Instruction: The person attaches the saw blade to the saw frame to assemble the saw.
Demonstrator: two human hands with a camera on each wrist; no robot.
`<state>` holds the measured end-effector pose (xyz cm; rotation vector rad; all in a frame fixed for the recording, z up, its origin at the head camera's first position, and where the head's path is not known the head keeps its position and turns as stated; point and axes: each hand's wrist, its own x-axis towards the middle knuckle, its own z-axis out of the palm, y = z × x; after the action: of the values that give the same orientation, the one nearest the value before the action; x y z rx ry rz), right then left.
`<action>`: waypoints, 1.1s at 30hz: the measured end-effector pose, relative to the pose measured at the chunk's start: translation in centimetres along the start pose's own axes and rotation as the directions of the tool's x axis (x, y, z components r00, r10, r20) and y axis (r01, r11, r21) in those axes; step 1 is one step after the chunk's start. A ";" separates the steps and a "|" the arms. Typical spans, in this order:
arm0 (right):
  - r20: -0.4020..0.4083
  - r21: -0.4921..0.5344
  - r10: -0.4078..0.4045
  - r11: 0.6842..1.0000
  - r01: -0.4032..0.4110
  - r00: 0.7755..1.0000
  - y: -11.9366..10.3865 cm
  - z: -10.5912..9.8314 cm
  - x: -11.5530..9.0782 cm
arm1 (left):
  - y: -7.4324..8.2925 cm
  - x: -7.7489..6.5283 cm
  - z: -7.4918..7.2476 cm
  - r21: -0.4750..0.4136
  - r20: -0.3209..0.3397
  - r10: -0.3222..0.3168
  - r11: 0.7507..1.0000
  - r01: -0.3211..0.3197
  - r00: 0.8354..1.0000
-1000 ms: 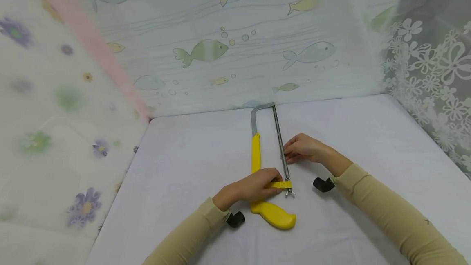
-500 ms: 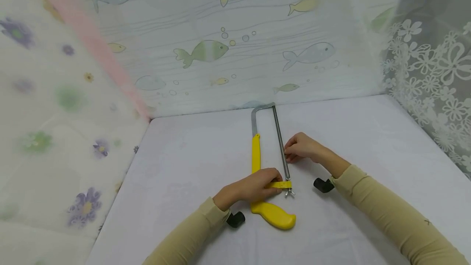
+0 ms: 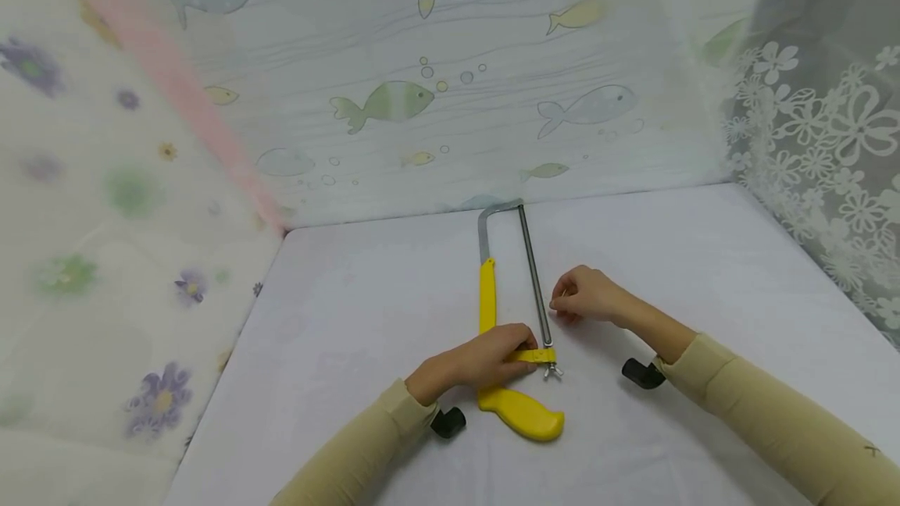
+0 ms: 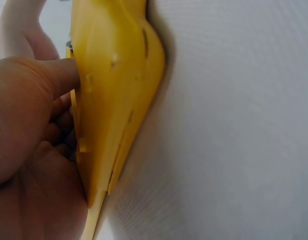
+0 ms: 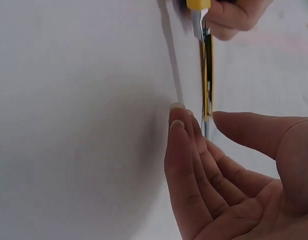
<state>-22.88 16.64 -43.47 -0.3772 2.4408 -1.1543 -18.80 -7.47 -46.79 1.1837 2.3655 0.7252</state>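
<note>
Your right hand (image 3: 587, 295) is now slightly nearer the right edge of the tabletop (image 3: 373, 279) than in the earlier frame, leaving a narrow gap between its fingertips and the blade (image 3: 533, 272) of the hacksaw (image 3: 487, 295). From the right wrist, you see its thumb and fingers (image 5: 181, 160) standing apart with nothing between them. Your left hand (image 3: 492, 354) stays put, thumb and fingers gripping the hacksaw's yellow frame. The hacksaw keeps its place too, lying near the middle of the tabletop, its metal bend reaching the far edge and its handle (image 3: 527, 415) toward you. With the right hand clear, your left alone seems to steady it. The blade looks attached at both ends, though you cannot tell its tightness; neither hand touches the wing nut (image 3: 553, 372).
</note>
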 end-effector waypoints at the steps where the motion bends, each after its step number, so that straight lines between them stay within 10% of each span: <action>1: 0.006 -0.008 -0.009 1.000 0.010 1.000 -0.1 0.0 -0.3 | 0.0 0.0 0.0 0.000 0.000 0.000 1.000 0.000 1.000; 33: 0.288 0.112 -0.187 0.981 0.161 0.939 1.3 2.0 -5.7 | -0.5 0.0 0.2 -0.028 -0.007 0.006 1.000 -0.007 1.000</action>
<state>-17.00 18.47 -44.23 -0.6992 2.1218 -1.1750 -18.97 -7.66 -47.22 1.1794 2.3504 0.7637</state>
